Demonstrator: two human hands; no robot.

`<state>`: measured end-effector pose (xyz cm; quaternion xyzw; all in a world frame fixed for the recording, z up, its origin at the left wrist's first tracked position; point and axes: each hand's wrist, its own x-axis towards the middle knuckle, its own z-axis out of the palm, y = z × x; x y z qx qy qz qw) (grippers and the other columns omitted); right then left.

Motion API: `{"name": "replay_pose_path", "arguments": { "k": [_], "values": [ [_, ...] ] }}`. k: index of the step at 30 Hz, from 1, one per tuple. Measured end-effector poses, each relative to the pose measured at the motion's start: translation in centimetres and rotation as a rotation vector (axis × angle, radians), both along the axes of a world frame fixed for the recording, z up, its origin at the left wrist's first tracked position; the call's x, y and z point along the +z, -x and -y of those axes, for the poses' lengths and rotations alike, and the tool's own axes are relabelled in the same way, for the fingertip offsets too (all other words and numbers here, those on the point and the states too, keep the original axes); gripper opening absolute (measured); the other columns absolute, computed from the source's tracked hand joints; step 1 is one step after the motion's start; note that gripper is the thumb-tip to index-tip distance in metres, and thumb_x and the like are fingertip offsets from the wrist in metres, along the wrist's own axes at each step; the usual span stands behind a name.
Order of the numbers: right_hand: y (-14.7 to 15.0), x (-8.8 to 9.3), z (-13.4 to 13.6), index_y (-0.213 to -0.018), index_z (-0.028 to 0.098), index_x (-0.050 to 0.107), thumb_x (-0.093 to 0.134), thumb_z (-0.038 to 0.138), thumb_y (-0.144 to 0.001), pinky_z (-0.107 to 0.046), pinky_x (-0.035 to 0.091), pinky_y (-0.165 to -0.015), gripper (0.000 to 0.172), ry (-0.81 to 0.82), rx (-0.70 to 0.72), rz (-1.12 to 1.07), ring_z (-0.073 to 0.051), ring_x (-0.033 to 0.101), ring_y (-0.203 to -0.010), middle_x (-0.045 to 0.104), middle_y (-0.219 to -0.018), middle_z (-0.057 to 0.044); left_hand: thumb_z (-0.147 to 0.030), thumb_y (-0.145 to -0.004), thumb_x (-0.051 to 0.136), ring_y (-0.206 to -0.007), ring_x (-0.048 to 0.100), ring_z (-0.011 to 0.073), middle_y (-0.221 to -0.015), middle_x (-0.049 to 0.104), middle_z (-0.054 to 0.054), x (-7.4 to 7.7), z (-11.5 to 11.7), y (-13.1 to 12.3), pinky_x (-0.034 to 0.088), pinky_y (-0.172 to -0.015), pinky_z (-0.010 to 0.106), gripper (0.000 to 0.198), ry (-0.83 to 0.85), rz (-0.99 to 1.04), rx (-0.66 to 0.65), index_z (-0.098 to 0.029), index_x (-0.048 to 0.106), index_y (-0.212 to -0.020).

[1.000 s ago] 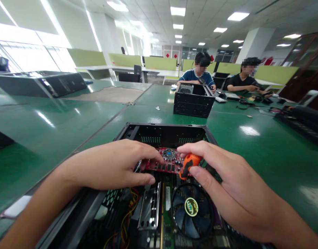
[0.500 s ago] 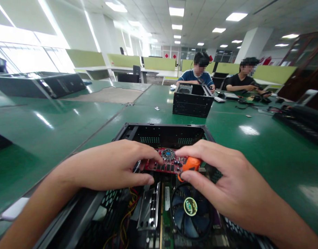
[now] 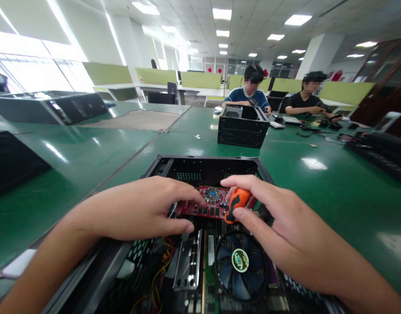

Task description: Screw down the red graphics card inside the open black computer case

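An open black computer case (image 3: 203, 165) lies on the green table in front of me. Inside it sits a red graphics card (image 3: 211, 203) with a small round cooler. My left hand (image 3: 144, 209) reaches into the case, and its fingers grip the card's left end. My right hand (image 3: 285, 231) is closed round the orange handle of a screwdriver (image 3: 236, 201), which stands by the card's right end. The screwdriver's shaft and tip are hidden. Below the card a blue CPU fan (image 3: 241, 261) with a round sticker shows between my hands.
Another open black case (image 3: 242, 126) stands farther back on the green table (image 3: 334, 187). Two people sit behind it, working with cables and tools at the right. Black cases (image 3: 50, 107) lie at the left, and a dark panel (image 3: 11, 161) pokes in from the left edge.
My right hand has turned the orange handle from lying sideways to more upright. The left hand keeps its grip on the card. A dark panel has come into view at the left edge.
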<state>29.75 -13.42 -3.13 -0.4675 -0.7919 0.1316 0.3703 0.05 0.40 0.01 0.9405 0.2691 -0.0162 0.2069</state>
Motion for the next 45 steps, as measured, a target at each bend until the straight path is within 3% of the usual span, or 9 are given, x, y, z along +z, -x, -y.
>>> {"name": "replay_pose_path", "arguments": {
  "k": [8,16,24,30,34,39,42,45],
  "values": [
    [0.1,0.1,-0.1,-0.161,0.023,0.080,0.053,0.019,-0.127,-0.037,0.080,-0.114,0.044,0.006,0.015,0.022,-0.025,0.098,-0.135,0.100,-0.151,-0.011,-0.044,-0.107,0.088,-0.112,0.095,0.0334,-0.126,0.102,0.004,0.2,0.2,0.0,0.069,-0.094,0.039,0.036,-0.002,0.018,0.002,-0.036,0.098,-0.141],
    [0.0,0.3,-0.1,-0.162,0.029,0.081,0.056,0.020,-0.127,-0.044,0.082,-0.112,0.044,0.041,0.015,0.030,-0.030,0.099,-0.134,0.099,-0.152,-0.010,-0.046,-0.108,0.089,-0.112,0.096,0.0334,-0.126,0.102,0.004,0.0,0.1,0.1,0.068,-0.093,0.039,0.036,-0.009,0.012,0.005,-0.037,0.098,-0.142],
    [0.1,0.2,-0.3,-0.165,0.023,0.086,0.058,0.020,-0.126,-0.038,0.080,-0.116,0.047,-0.005,0.044,-0.016,-0.026,0.098,-0.137,0.100,-0.155,-0.010,-0.044,-0.107,0.089,-0.110,0.095,0.0326,-0.124,0.101,0.003,-0.1,0.0,0.0,0.070,-0.094,0.037,0.035,-0.006,0.004,0.010,-0.037,0.098,-0.140],
    [-0.4,0.3,-0.3,-0.145,0.023,0.099,0.073,0.021,-0.125,-0.031,0.080,-0.097,0.033,-0.046,0.029,-0.077,-0.021,0.099,-0.104,0.104,-0.123,-0.004,-0.044,-0.108,0.087,-0.114,0.095,0.0339,-0.129,0.102,0.005,0.0,0.1,0.2,0.071,-0.100,0.039,0.035,-0.009,-0.001,0.014,-0.036,0.097,-0.141],
    [-0.1,0.1,-0.4,-0.161,0.017,0.091,0.064,0.017,-0.123,-0.036,0.081,-0.110,0.047,-0.065,-0.006,-0.072,-0.026,0.101,-0.128,0.102,-0.148,-0.012,-0.044,-0.107,0.089,-0.107,0.095,0.0321,-0.122,0.101,0.003,0.0,0.0,0.1,0.068,-0.093,0.037,0.032,-0.009,0.006,0.009,-0.036,0.097,-0.137],
    [-0.2,0.3,-0.2,-0.139,0.026,0.093,0.069,0.017,-0.119,-0.027,0.081,-0.099,0.033,-0.076,-0.048,-0.107,-0.020,0.102,-0.108,0.105,-0.127,-0.002,-0.049,-0.107,0.089,-0.106,0.094,0.0323,-0.121,0.101,0.002,-0.1,-0.1,0.1,0.066,-0.090,0.037,0.035,-0.015,-0.010,0.026,-0.036,0.098,-0.137],
    [-1.4,0.7,0.2,-0.142,0.030,0.094,0.075,0.022,-0.119,-0.029,0.082,-0.098,0.031,-0.135,-0.137,-0.140,-0.023,0.102,-0.114,0.104,-0.135,-0.002,-0.050,-0.106,0.088,-0.105,0.093,0.0328,-0.120,0.101,0.003,0.0,0.1,0.1,0.065,-0.089,0.038,0.036,-0.017,-0.008,0.029,-0.035,0.098,-0.138],
    [-3.1,1.2,0.8,-0.138,0.034,0.096,0.079,0.024,-0.115,-0.029,0.080,-0.079,0.030,-0.166,-0.243,-0.155,-0.024,0.101,-0.099,0.105,-0.128,-0.002,-0.049,-0.106,0.087,-0.107,0.093,0.0336,-0.120,0.101,0.004,0.1,0.2,0.0,0.066,-0.092,0.039,0.036,-0.025,0.000,0.025,-0.034,0.097,-0.137]
  ]
}}
